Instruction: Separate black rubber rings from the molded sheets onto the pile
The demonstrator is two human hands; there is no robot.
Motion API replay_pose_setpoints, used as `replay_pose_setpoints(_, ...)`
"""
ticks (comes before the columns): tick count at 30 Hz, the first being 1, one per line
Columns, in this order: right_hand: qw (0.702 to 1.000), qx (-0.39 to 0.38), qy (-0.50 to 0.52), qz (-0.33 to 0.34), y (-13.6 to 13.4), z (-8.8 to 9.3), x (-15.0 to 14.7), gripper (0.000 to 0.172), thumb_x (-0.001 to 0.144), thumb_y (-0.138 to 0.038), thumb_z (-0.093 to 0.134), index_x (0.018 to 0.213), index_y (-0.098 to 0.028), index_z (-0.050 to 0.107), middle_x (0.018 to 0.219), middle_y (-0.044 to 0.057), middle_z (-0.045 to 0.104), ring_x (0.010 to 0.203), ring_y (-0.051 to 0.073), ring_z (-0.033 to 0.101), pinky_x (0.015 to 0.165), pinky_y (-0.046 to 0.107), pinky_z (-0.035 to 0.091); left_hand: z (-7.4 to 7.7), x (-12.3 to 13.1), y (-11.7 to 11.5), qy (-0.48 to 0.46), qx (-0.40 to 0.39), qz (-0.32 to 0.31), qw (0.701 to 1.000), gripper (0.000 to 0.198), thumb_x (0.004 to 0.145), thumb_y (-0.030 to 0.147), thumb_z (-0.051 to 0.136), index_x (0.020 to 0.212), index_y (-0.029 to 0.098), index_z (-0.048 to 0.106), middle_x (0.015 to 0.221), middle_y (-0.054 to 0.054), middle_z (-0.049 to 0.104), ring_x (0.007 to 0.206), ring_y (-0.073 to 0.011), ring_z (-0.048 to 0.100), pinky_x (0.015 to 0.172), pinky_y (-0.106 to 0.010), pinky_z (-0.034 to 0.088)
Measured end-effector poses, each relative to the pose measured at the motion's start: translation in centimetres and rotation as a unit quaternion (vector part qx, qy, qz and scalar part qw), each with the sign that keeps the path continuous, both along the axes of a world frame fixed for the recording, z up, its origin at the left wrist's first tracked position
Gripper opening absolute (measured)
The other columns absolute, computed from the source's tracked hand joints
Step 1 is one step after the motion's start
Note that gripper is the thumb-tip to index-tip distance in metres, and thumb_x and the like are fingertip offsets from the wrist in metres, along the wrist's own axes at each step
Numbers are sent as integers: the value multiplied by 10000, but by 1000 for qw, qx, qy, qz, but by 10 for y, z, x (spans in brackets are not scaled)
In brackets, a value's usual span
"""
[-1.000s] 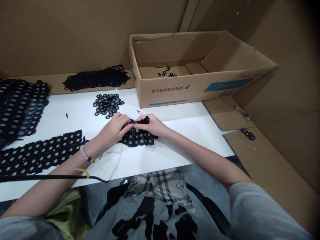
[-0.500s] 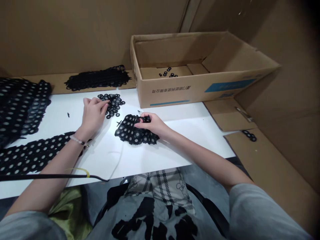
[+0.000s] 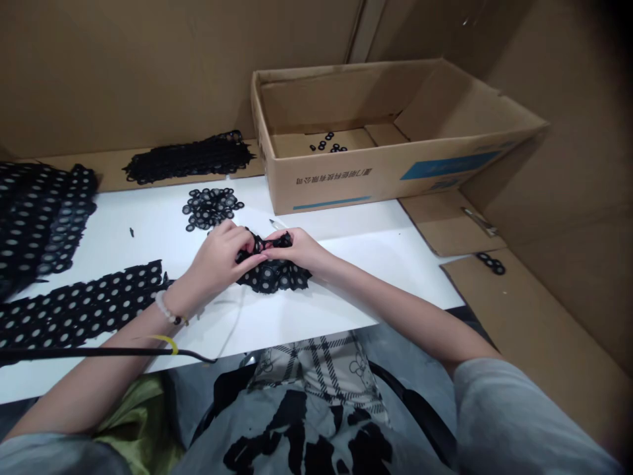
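A black rubbery sheet of joined rings with pale round centres (image 3: 271, 276) lies crumpled on the white tabletop. My left hand (image 3: 225, 254) grips its upper left part, fingers curled and thumb pressed in. From the other side my right hand (image 3: 297, 249) pinches the top edge, and the two hands nearly meet. The fingertips and the exact spot they hold are partly hidden. Behind my left hand is a loose pile of small black rings (image 3: 210, 208), apart from the hands.
An open cardboard box (image 3: 336, 178) with several rings inside stands behind. More ring sheets lie at left (image 3: 99, 300) and far left (image 3: 44, 218), with a dark stack (image 3: 188, 158) at the back. A tweezer-like tool (image 3: 479, 221) rests on cardboard at right. A black cable (image 3: 109, 352) crosses low left.
My left hand has moved from the loose ring pile right and down to the sheet and now grips it beside my right hand. My right hand has stayed on the sheet.
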State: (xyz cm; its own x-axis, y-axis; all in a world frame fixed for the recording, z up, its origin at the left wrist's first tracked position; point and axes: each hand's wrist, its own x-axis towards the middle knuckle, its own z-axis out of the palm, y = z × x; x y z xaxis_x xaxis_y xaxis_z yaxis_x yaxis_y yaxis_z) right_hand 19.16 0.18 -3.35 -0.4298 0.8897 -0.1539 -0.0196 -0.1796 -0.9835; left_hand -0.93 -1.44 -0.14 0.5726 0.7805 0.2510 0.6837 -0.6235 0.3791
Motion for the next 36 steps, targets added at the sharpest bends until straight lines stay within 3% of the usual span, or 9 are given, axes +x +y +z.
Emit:
replay_pose_setpoints(5,1000,0,7,21,0,2,0,281,581,-319,825,742,-180,642,861,20,695,851,174,615,927,368,444,-4,-2,5,-36,-23,7,999,318,975,308,377,688,210,474,699,-39,544,791,-214,460,752,-366,402)
replay_pose_setpoints(8,999,-32,23,9,2,4,1,264,587,-290,811,728,-193,610,878,25,686,816,171,603,907,371,450,-3,-15,16,-128,-7,107,986,287,938,283,412,662,211,446,679,-21,516,741,-193,465,689,-345,386)
replay_pose_setpoints(10,999,-45,25,0,2,6,3,247,584,-263,794,708,-204,589,879,20,676,810,175,593,895,370,451,-2,-27,25,-197,11,205,959,255,906,259,425,654,214,431,650,-3,470,675,-174,444,633,-336,353)
replay_pose_setpoints(13,999,-47,9,-5,1,9,4,174,609,-250,726,692,-210,578,829,0,638,801,173,568,886,357,441,-1,-41,35,-173,56,268,946,265,898,262,431,637,218,430,636,-5,462,689,-182,442,654,-348,340)
replay_pose_setpoints(19,999,-14,-17,23,0,10,3,116,636,-249,670,699,-217,578,762,-13,586,790,182,531,849,359,444,-23,-42,42,17,120,226,967,169,892,306,491,821,220,618,845,-86,631,894,-281,480,791,-416,380)
replay_pose_setpoints(22,999,-16,-14,27,0,10,3,114,641,-245,675,705,-220,584,751,-7,587,782,184,527,829,355,439,-28,-39,42,9,120,213,970,155,897,285,496,934,219,631,924,-103,620,963,-302,477,831,-430,392)
replay_pose_setpoints(25,999,-15,-11,29,-1,10,2,109,650,-253,660,696,-214,569,738,-8,564,759,173,504,777,329,418,-19,-30,32,-31,119,165,979,129,924,291,483,927,214,586,931,-88,596,931,-270,488,850,-417,395)
replay_pose_setpoints(31,995,76,-11,58,-2,6,-1,264,689,-327,673,646,-205,443,659,-59,418,676,127,401,718,280,330,-3,-3,1,-40,-29,-40,998,202,947,333,486,787,210,485,807,-41,563,830,-214,463,774,-359,399)
replay_pose_setpoints(36,983,116,24,140,0,5,1,260,686,-282,700,652,-204,455,670,-61,423,664,121,390,720,278,339,-6,1,-2,-78,-87,-53,992,300,954,353,487,705,209,402,736,-11,497,739,-177,449,693,-322,378)
